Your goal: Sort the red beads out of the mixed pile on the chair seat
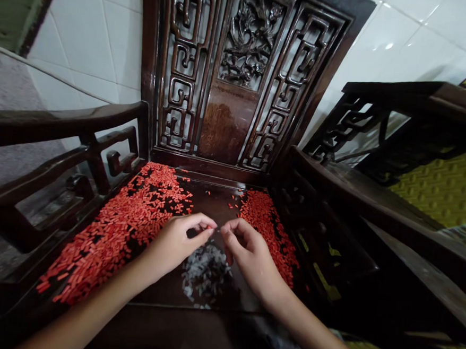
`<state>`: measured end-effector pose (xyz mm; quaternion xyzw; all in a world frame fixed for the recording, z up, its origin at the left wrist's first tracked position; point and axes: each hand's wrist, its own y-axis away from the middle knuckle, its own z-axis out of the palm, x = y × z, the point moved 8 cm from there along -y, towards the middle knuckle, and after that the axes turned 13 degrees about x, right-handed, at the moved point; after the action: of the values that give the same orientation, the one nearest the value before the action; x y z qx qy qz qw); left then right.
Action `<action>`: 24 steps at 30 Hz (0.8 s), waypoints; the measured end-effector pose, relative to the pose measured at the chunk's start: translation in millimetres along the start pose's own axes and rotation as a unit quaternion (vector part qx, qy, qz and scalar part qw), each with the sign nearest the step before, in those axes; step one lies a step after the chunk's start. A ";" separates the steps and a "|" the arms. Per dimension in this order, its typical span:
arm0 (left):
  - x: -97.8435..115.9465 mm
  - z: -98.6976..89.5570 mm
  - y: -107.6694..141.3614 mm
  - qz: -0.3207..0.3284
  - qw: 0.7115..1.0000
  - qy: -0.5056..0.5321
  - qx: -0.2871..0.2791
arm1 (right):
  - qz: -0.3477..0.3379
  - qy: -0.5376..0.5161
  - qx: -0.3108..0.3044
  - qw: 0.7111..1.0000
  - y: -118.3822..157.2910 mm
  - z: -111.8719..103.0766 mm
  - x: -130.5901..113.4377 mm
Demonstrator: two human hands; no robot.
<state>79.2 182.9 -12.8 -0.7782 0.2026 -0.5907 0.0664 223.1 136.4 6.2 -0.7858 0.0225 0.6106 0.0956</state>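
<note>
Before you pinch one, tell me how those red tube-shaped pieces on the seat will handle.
The red tube-shaped pieces probably weigh little and feel stiff: each keeps its rod shape. Seemingly rounded, on the polished wooden seat, they will likely roll or scatter when pushed, and may slip from the fingers.

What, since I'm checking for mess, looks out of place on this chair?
Small red pieces lie in two loose heaps across the dark wooden chair seat, with a pale pile between them; odd for a seat.
</note>
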 end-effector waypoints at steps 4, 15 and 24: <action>6.0 -0.6 -0.8 0.031 0.999 -0.009 0.008 | -0.002 0.001 -0.002 1.000 0.1 0.0 -1.0; 9.4 0.4 0.2 0.077 0.997 -0.008 0.012 | -0.009 -0.001 -0.004 1.000 1.1 0.6 -1.0; 11.7 7.3 5.7 0.089 0.995 -0.038 0.004 | -0.062 0.049 0.009 0.997 1.4 0.2 -6.4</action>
<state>87.3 172.1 -6.4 -0.7788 0.2657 -0.5533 0.1292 221.2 134.5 12.2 -0.8137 -0.0159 0.5642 0.1393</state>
